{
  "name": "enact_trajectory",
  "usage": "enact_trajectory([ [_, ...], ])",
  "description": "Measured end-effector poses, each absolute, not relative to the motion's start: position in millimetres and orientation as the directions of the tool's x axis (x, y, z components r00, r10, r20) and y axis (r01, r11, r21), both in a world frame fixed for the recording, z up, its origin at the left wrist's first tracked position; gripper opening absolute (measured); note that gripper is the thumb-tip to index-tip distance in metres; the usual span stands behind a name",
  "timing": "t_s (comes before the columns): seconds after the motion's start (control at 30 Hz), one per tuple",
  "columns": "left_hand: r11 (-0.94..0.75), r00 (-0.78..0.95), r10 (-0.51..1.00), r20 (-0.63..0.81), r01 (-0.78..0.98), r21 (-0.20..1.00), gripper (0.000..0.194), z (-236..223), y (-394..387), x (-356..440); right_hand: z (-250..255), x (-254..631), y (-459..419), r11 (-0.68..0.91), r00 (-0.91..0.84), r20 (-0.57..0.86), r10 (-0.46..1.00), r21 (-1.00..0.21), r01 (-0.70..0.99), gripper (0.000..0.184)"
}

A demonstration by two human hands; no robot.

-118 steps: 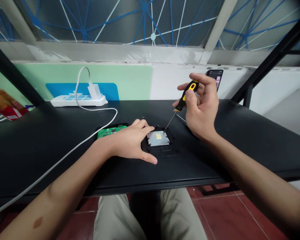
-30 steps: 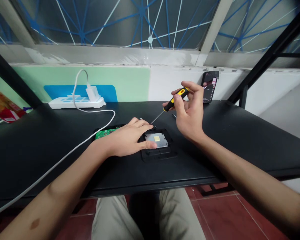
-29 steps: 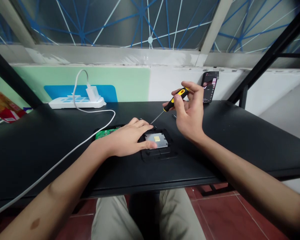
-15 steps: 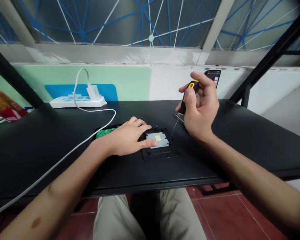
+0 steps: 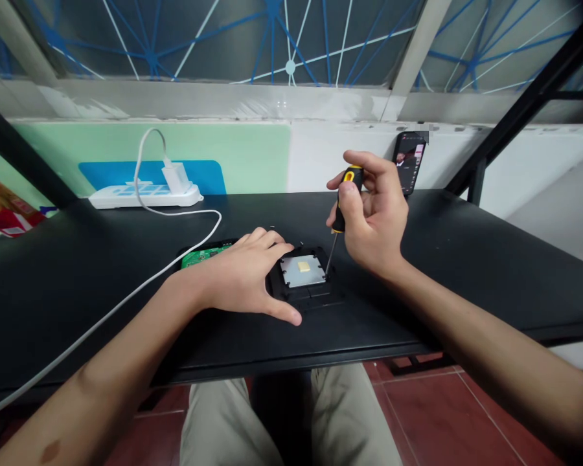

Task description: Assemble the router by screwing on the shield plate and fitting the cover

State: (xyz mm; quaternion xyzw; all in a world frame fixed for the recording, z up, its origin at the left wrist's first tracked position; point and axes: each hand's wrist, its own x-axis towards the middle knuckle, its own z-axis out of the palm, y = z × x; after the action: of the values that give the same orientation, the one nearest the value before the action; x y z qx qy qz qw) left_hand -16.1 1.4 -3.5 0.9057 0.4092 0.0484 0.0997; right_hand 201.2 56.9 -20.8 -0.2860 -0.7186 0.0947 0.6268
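My right hand is wrapped around a black-and-yellow screwdriver, its thumb on the handle. The thin shaft points down, its tip at the right edge of a silver metal plate with a pale yellow square on it. This plate sits in a black plastic casing lying on the table. My left hand rests across the casing's left side, fingers stretched out and thumb spread toward the near edge. Whether its fingertips press the casing I cannot make out. Partly behind this hand lies a green circuit board in a dark shell.
A white power strip with a plugged-in charger stands at the back left. Its white cable crosses the black table left of my forearm. A phone leans on the wall; a snack bag lies far left.
The screwdriver tip has moved left and down from beside the casing to the metal plate's right edge. My left thumb has come off the plate and spread toward the table's near side.
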Motion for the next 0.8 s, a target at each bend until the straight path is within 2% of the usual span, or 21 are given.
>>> enact_trajectory([
  [0.3, -0.648, 0.664, 0.747, -0.029, 0.737, 0.195, 0.108, -3.2, 1.7, -14.8, -22.5, 200.9, 64.6, 0.894, -0.064, 0.901, 0.428, -0.412, 0.179, 0.036],
  [0.8, -0.644, 0.667, 0.744, -0.035, 0.731, 0.227, 0.107, -4.5, 4.1, -15.6, -19.0, 199.8, 61.5, 0.906, -0.045, 0.911, 0.409, -0.400, 0.137, 0.031],
])
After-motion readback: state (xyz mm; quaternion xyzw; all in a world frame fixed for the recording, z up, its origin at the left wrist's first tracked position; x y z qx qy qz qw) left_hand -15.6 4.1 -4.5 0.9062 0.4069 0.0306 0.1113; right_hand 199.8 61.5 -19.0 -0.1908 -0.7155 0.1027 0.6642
